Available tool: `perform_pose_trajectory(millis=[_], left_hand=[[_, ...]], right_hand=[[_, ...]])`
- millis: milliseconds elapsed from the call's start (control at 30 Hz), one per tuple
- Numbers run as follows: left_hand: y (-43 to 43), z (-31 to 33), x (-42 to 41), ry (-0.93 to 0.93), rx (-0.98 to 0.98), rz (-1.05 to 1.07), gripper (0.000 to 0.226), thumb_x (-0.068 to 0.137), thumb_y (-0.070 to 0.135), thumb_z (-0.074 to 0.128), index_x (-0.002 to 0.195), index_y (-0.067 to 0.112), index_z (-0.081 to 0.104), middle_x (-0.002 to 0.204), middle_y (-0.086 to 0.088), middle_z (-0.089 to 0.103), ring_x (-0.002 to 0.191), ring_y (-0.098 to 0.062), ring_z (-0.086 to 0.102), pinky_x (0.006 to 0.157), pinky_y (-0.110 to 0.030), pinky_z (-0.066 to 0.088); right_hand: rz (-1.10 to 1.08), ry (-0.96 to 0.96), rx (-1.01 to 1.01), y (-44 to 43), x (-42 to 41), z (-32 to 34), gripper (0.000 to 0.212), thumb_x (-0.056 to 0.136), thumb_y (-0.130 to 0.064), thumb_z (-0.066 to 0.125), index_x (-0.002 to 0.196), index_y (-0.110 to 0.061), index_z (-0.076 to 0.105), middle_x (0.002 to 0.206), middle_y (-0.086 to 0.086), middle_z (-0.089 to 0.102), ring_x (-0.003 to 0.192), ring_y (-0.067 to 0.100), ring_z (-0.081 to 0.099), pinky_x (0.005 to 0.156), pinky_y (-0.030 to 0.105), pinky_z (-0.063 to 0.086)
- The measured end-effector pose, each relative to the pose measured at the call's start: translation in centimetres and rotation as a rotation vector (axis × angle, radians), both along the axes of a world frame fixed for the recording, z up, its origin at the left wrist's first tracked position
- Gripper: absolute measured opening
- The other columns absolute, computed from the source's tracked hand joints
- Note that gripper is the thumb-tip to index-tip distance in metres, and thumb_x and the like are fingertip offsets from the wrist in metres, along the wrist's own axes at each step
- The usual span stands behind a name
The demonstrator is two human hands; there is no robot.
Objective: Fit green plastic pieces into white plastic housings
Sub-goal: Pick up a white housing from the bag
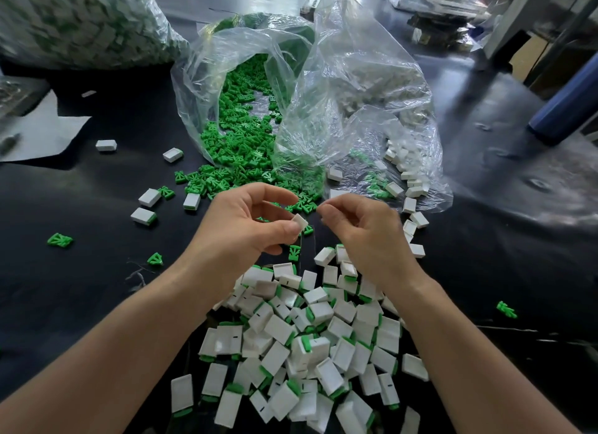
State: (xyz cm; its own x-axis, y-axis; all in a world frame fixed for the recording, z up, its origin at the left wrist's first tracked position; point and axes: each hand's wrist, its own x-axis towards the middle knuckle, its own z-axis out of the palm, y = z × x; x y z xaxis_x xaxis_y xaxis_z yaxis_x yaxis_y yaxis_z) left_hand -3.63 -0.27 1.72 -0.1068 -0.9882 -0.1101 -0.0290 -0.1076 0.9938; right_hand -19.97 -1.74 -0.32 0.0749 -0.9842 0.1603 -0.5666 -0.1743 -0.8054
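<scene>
1. Housing (pixel 300 221), white, is pinched in the grip of the left hand (pixel 242 223) above the desk (pixel 97 288), close to the right hand (pixel 359 229), likely for insertion.
2. The right hand's grip is narrow and curled; whether it holds anything, one cannot tell.
3. Green pieces (pixel 239 149) spill from the bag (pixel 200 61) just ahead, within easy reach.

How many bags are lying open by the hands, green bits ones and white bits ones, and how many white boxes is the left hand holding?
Open bag of green pieces: 1
Open bag of white housings: 1
Single white housing pinched in the fingers of the left hand: 1
Total: 3
</scene>
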Motion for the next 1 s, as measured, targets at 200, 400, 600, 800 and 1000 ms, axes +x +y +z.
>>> perform_pose_trajectory(millis=[200, 400, 600, 800, 1000], left_hand=[[0.2, 0.2, -0.1, 0.047, 0.033, 0.009, 0.022, 0.072, 0.001, 0.072, 0.088, 0.014, 0.066, 0.068, 0.000, 0.070, 0.059, -0.014, 0.068, 0.052, -0.021, 0.053], [0.2, 0.3, -0.1, 0.061, 0.036, 0.004, 0.023, 0.073, -0.001, 0.071, 0.089, 0.014, 0.065, 0.067, 0.001, 0.070, 0.059, -0.014, 0.068, 0.052, -0.021, 0.053], [0.2, 0.2, -0.1, 0.057, 0.007, -0.009, 0.028, 0.068, -0.004, 0.072, 0.086, 0.016, 0.066, 0.068, 0.000, 0.070, 0.062, -0.013, 0.066, 0.054, -0.020, 0.054], [0.2, 0.4, -0.2, 0.099, 0.006, -0.011, 0.030, 0.071, -0.011, 0.068, 0.087, 0.014, 0.066, 0.071, -0.005, 0.067, 0.063, -0.015, 0.067, 0.056, -0.020, 0.055], [0.4, 0.8, -0.3, 0.196, 0.029, -0.010, 0.028, 0.080, -0.016, 0.055, 0.080, 0.009, 0.066, 0.080, -0.012, 0.054, 0.062, -0.016, 0.069, 0.058, -0.020, 0.055]], right_hand=[[0.003, 0.596, -0.037, -1.3, -0.2, -1.6, 0.031, 0.098, -0.023, 0.039, 0.124, -0.019, 0.054, 0.105, 0.007, 0.051, 0.106, 0.023, 0.044, 0.079, 0.029, 0.033], [-0.016, 0.574, -0.053, -1.5, -0.4, -1.5, 0.026, 0.093, -0.022, 0.051, 0.118, -0.020, 0.059, 0.103, 0.003, 0.049, 0.105, 0.021, 0.046, 0.083, 0.029, 0.036], [-0.050, 0.347, -0.083, -1.3, -0.9, -1.0, 0.006, 0.081, -0.015, 0.067, 0.085, -0.017, 0.063, 0.079, -0.008, 0.053, 0.079, 0.010, 0.053, 0.072, 0.020, 0.038], [0.013, -0.188, 0.025, -0.1, -1.0, 0.5, 0.023, 0.079, -0.008, 0.070, 0.071, -0.029, 0.063, 0.071, -0.007, 0.066, 0.070, 0.006, 0.061, 0.070, 0.019, 0.051], [0.043, -0.249, 0.033, 0.7, -0.6, 1.1, 0.022, 0.080, -0.007, 0.068, 0.073, -0.028, 0.063, 0.071, -0.008, 0.065, 0.070, 0.006, 0.061, 0.070, 0.020, 0.052]])
